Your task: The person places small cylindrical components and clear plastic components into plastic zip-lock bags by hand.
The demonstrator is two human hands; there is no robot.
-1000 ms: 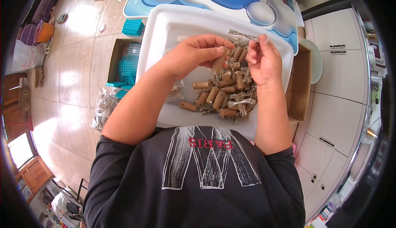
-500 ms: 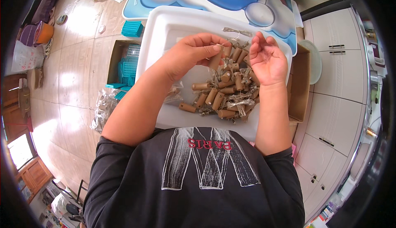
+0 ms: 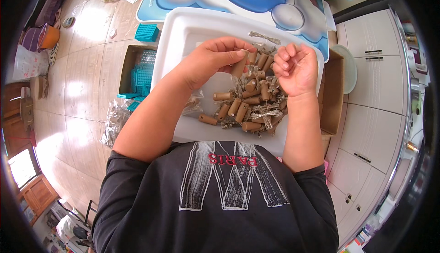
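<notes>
Upper-centre brown cylinder (image 3: 238, 67) is probably light, stiff: pinch near its top, like left hand (image 3: 217, 57) clamped there; can't tell if right hand (image 3: 297, 71) grips anything.

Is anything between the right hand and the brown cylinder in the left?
Only the left hand, covering part of the brown cylinder; nothing else visible blocks the right hand. Other cylinders lie below in the white tub.

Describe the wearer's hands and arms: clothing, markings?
Left hand and right hand ungloved, wrists bare. Forearms uncovered. Short black sleeves end near the elbows; the black T-shirt has a streaky white print and red lettering.
</notes>
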